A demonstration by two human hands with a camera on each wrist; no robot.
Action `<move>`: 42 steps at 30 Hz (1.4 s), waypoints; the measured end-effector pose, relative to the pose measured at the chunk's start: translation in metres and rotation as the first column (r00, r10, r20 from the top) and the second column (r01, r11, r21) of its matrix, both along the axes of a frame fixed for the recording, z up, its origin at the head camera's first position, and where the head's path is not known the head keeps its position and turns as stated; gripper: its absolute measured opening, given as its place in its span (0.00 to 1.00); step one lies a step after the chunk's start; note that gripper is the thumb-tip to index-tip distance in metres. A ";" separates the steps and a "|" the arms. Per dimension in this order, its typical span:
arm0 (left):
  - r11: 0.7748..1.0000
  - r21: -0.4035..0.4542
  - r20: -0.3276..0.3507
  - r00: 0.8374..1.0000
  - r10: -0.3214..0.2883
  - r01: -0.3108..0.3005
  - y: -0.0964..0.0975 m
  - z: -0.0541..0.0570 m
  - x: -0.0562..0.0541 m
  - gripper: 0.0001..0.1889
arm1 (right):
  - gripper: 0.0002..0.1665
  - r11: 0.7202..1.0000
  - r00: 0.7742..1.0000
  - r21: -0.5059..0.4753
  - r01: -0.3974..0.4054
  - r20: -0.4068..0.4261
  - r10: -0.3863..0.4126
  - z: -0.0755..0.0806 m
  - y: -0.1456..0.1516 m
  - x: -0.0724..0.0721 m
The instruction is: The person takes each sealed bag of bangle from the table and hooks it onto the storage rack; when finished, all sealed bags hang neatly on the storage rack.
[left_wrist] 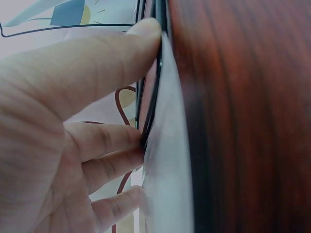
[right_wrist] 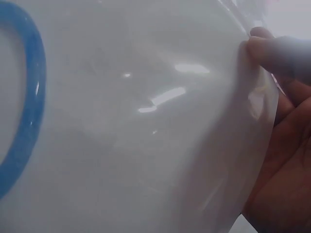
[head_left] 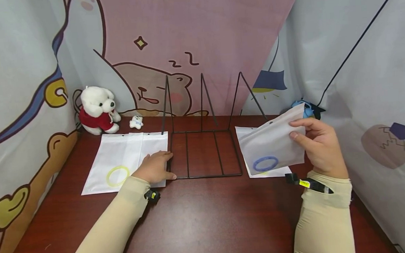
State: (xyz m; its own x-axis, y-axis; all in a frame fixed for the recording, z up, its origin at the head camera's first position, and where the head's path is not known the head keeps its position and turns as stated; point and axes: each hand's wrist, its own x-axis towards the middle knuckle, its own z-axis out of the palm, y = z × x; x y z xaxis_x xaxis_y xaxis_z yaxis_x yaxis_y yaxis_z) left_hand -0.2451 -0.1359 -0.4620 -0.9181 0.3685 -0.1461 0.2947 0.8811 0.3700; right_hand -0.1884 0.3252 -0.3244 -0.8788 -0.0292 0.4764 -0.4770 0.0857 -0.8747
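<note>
My right hand (head_left: 322, 147) pinches the right edge of a white zip bag (head_left: 282, 137) between thumb and fingers, lifting it at a tilt. A blue ring (head_left: 265, 163) shows through its clear front; the right wrist view also has part of the blue ring (right_wrist: 34, 92). Underneath lies another white bag (head_left: 280, 172), mostly covered. My left hand (head_left: 156, 167) touches the left side of a black wire rack (head_left: 206, 176), thumb at its front corner. In the left wrist view, the fingers (left_wrist: 114, 141) lie fairly straight against the wire, beside a white bag edge (left_wrist: 167, 160).
White bags (head_left: 102, 162) lie overlapping left of the rack, one with a yellow ring (head_left: 108, 177). A plush dog (head_left: 98, 109) and a tiny white figure (head_left: 136, 122) stand behind them. A blue object (head_left: 308, 107) is partly hidden behind the lifted bag. Printed curtains surround the table (head_left: 207, 218).
</note>
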 end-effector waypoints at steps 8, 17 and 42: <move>1.000 0.002 -0.001 1.000 -0.003 0.003 0.000 0.000 0.000 0.48 | 0.14 0.999 0.999 0.008 -0.043 0.012 0.043 0.000 0.001 -0.002; 1.000 0.001 0.002 1.000 -0.003 0.002 0.000 -0.001 0.001 0.48 | 0.15 0.997 0.998 0.075 0.025 0.048 -0.029 -0.004 0.000 -0.005; 1.000 -0.004 -0.010 1.000 0.002 -0.002 -0.001 -0.005 -0.001 0.49 | 0.15 0.843 0.971 0.489 -0.223 0.186 0.149 -0.019 0.012 -0.024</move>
State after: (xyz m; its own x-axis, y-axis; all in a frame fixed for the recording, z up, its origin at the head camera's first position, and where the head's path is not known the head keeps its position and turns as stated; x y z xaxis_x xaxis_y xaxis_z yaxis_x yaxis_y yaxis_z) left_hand -0.2459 -0.1368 -0.4671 -0.9202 0.3661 -0.1388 0.2964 0.8831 0.3638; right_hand -0.2121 0.3371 -0.3435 -0.8867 -0.4019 0.2286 -0.4094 0.4527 -0.7921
